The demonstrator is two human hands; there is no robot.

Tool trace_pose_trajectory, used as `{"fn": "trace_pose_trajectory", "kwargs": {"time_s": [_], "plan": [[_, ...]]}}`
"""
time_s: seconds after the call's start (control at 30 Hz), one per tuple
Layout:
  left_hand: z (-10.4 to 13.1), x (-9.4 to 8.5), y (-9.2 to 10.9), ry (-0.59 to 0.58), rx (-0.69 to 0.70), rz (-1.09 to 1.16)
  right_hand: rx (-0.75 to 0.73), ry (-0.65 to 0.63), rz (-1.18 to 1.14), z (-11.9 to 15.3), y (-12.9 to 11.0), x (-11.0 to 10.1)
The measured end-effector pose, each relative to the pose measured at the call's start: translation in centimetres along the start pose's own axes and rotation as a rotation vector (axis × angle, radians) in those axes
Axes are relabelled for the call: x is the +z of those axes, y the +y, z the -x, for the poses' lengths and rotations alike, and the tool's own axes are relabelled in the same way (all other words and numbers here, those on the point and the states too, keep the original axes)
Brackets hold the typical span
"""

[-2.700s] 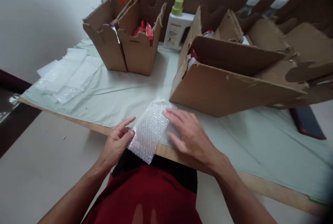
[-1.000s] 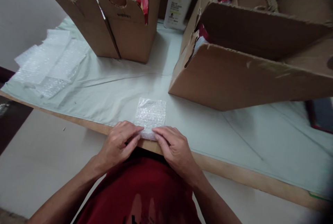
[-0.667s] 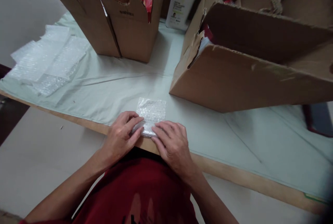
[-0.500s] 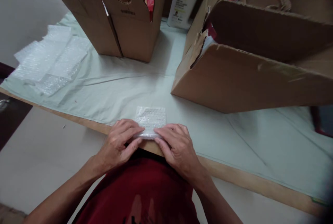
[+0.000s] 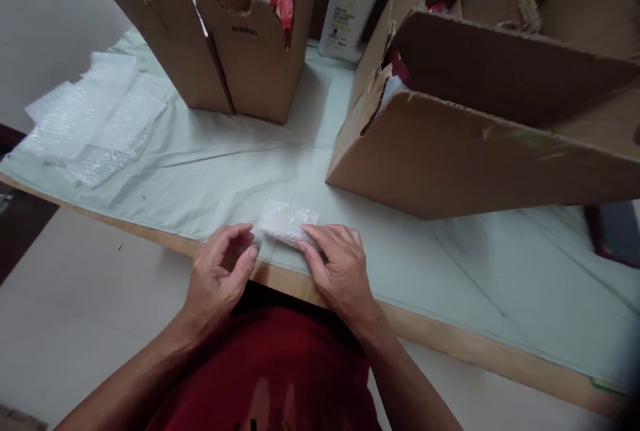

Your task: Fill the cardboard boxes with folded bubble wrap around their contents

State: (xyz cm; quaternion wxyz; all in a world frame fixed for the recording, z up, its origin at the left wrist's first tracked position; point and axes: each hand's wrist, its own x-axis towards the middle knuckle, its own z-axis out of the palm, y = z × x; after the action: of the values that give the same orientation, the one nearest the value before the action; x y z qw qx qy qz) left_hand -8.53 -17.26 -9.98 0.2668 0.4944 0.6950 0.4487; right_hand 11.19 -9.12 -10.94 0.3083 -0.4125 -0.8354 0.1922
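A small piece of bubble wrap (image 5: pixel 284 223), folded or rolled along its near side, lies on the pale green cloth close to the table's front edge. My right hand (image 5: pixel 340 261) pinches its right end between thumb and fingers. Just left of it, my left hand (image 5: pixel 223 267) is apart from the wrap, thumb and fingers curved with a gap between them and nothing inside. Whether anything is wrapped within the piece cannot be made out.
More bubble wrap sheets (image 5: pixel 95 117) lie in a pile at the left. Cardboard boxes (image 5: pixel 255 64) with red packets stand at the back, and a larger cardboard box (image 5: pixel 450 157) at the right. Between them is a white bottle (image 5: pixel 350 11). A dark-edged object (image 5: pixel 613 234) lies at far right.
My left hand has let go of the bubble wrap and moved slightly left. The wrap's near edge has been turned over away from me, and the piece now lies a little tilted.
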Motion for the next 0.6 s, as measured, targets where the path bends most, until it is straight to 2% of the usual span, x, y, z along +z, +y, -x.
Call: {"fn": "trace_pose_trajectory", "kwargs": {"time_s": [0.07,0.13,0.27,0.37,0.47,0.6], "plan": [[0.8,0.4,0.5,-0.052,-0.189,0.211,0.091,0.018,-0.115,0.1,-0.3,0.1],[1.1,1.1,1.2,-0.122,-0.288,0.398,0.154,-0.014,-0.218,0.6,-0.8,0.1],[0.3,2.6,2.5,-0.179,-0.285,0.548,0.22,-0.069,-0.323,1.8,-1.6,-0.7],[-0.1,3.1,3.2,-0.289,-0.168,0.408,0.324,-0.081,-0.372,2.2,-1.3,-2.7],[0.1,3.7,3.3,-0.409,0.089,0.217,0.43,-0.203,-0.486,2.0,-0.7,-5.5],[0.1,4.8,3.7,-0.405,0.334,0.121,0.49,-0.333,-0.484,1.3,-0.5,-8.7]]}}
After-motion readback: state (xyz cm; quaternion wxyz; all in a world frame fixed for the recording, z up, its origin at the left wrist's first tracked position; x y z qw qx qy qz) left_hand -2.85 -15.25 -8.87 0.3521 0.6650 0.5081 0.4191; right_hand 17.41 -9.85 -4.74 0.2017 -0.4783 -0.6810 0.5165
